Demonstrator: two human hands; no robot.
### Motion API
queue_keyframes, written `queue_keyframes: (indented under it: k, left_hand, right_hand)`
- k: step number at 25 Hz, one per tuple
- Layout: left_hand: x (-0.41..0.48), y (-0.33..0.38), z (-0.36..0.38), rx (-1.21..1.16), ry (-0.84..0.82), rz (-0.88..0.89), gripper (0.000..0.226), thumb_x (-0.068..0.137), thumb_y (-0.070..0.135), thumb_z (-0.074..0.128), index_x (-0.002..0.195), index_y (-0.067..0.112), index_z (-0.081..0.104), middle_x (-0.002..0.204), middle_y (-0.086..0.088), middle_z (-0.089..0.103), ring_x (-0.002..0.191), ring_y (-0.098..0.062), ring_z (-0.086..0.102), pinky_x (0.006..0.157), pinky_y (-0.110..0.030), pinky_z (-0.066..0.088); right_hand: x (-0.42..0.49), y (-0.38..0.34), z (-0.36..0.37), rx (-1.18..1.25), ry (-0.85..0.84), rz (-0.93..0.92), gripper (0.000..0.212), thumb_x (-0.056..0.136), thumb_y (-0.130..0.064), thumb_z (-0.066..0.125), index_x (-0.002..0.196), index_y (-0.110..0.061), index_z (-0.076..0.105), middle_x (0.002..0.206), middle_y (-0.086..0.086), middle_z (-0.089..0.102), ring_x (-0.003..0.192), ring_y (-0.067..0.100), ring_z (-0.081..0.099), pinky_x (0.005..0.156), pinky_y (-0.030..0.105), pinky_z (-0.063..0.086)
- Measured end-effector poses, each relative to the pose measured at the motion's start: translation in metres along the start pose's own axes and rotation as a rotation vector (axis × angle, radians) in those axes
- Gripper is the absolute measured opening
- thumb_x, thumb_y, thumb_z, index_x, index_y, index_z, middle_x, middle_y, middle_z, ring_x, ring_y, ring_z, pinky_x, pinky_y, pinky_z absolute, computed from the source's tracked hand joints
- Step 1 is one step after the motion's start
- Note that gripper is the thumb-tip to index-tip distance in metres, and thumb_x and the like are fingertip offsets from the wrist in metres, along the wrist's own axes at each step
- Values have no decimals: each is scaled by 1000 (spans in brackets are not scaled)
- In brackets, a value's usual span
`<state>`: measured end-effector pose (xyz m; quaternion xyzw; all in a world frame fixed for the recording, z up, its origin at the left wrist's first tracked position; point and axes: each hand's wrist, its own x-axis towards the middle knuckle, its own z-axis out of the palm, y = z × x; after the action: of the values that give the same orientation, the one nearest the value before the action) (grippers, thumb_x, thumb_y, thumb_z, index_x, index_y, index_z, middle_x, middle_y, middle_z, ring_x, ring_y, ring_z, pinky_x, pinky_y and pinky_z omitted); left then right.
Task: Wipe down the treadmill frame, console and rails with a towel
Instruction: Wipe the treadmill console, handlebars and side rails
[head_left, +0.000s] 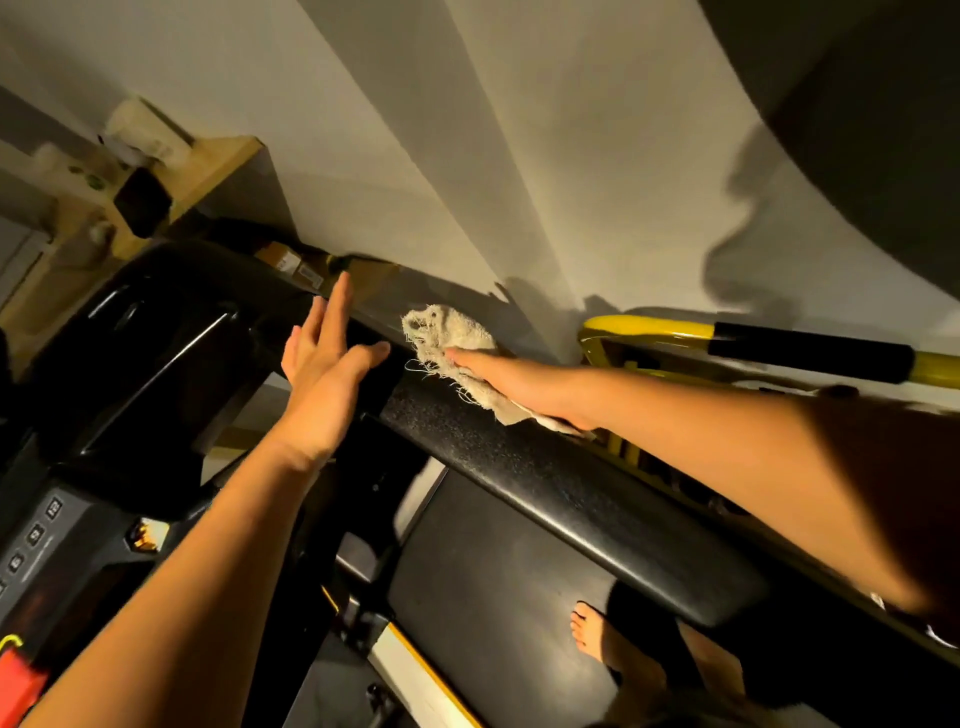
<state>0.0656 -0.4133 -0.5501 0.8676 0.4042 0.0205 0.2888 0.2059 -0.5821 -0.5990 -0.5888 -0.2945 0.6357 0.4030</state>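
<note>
The view is tilted. A frayed cream towel (451, 343) lies on the upper end of the treadmill's black right handrail (561, 483). My right hand (511, 379) presses flat on the towel, palm down, and holds it against the rail. My left hand (324, 364) hovers open with fingers spread, just left of the towel, in front of the black console (156, 353). It touches nothing that I can see. The console's button panel (36, 535) shows at the lower left, and the dark running belt (493, 582) lies below the rail.
A yellow bar with a black grip (810, 353) sticks out beyond the rail on the right. A wooden shelf (208, 166) with small items hangs at the upper left. A red safety key (18, 680) sits at the bottom left. A bare foot (597, 634) stands on the belt.
</note>
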Motion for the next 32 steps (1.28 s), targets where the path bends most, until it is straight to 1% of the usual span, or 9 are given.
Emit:
queue_keyframes:
  k: [4, 9, 12, 16, 20, 23, 26, 29, 32]
  left_hand:
    - [1, 2, 0, 96, 19, -57, 82, 68, 64, 39, 147, 54, 23, 164, 5, 14, 151, -19, -4, 118, -39, -8]
    - [-10, 22, 6, 460, 24, 54, 80, 71, 70, 30, 142, 37, 47, 160, 11, 25, 151, -20, 5, 119, -42, -4]
    - [-11, 35, 18, 694, -41, 34, 73, 83, 62, 16, 143, 34, 45, 161, 6, 24, 151, -27, 4, 119, -56, -3]
    - [-47, 66, 58, 798, -109, 278, 69, 86, 53, 10, 133, 31, 57, 150, 3, 44, 145, -23, 26, 116, -64, 3]
    - [-104, 100, 101, 815, -157, 509, 74, 85, 57, 5, 123, 31, 62, 134, 2, 60, 130, -26, 46, 117, -55, 14]
    - [-128, 111, 112, 661, -143, 585, 69, 91, 54, 6, 131, 34, 58, 138, 6, 57, 134, -18, 44, 120, -44, 12]
    - [-129, 114, 106, 155, -190, 480, 54, 100, 45, 15, 143, 32, 46, 145, 16, 47, 134, 5, 33, 119, -25, 7]
    - [-121, 111, 101, -401, -282, 330, 60, 89, 58, 30, 141, 31, 46, 146, 12, 47, 135, 1, 37, 120, -33, 21]
    - [-116, 109, 92, -235, -136, 296, 52, 90, 52, 39, 134, 27, 54, 137, 4, 57, 127, -11, 50, 109, -33, 37]
  right_hand:
    - [-44, 22, -1, 211, 52, -9, 84, 74, -61, 47, 143, -14, 44, 146, 11, 47, 133, 27, 46, 108, 36, 39]
    - [-112, 73, -13, 49, 103, 95, 79, 84, -76, 39, 150, -37, 22, 159, -10, 20, 147, 17, 18, 120, 43, 12]
    - [-151, 105, -16, -14, 120, 129, 108, 55, -95, 45, 148, -45, 24, 161, -13, 15, 147, 14, 17, 121, 45, 13]
    - [-212, 157, -17, 106, 235, 154, 138, 36, -91, 67, 152, -34, 18, 159, -5, 23, 145, 19, 25, 120, 43, 19]
    - [-265, 154, -9, -405, 382, 175, 93, 70, -72, 62, 146, -45, 16, 121, -13, 53, 105, 12, 54, 86, 28, 47]
    - [-260, 154, 14, -658, 537, 118, 76, 89, -49, 60, 148, -28, 16, 81, -13, 49, 67, 6, 53, 60, 21, 49]
    - [-230, 150, 46, -819, 771, -34, 81, 79, -55, 63, 147, -21, 36, 111, 20, 60, 92, 38, 63, 83, 49, 54]
    - [-176, 95, 70, -1380, 750, -51, 76, 79, -48, 66, 141, -11, 43, 118, 33, 54, 92, 44, 59, 74, 44, 50]
    - [-129, 42, 79, -1348, 703, -24, 60, 91, -42, 51, 136, -4, 44, 131, 23, 46, 111, 36, 47, 82, 40, 43]
